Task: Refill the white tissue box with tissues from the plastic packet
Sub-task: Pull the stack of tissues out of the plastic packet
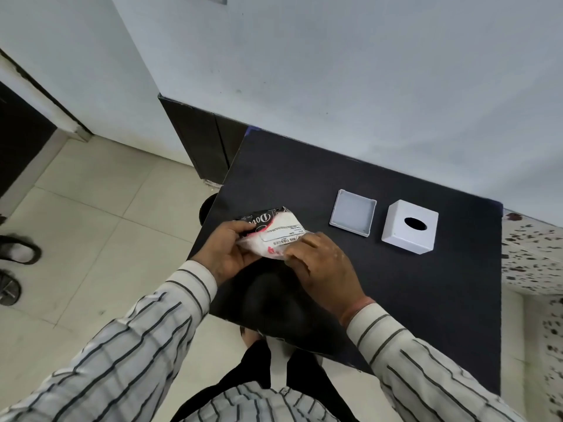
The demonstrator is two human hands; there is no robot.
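Observation:
A plastic tissue packet (278,231), white with black and red print, is held above the left part of the black table (396,300). My left hand (227,251) grips its left end. My right hand (320,263) pinches its lower right edge. The white tissue box cover (409,228), with an oval slot on top, stands on the table to the right. Its shallow white base tray (353,217) lies open between the packet and the cover.
A pale wall runs behind the table. Tiled floor lies to the left, with dark sandals (15,254) at the far left edge. A speckled surface (533,254) adjoins the table's right side. A dark cabinet (207,147) stands behind the table's left corner.

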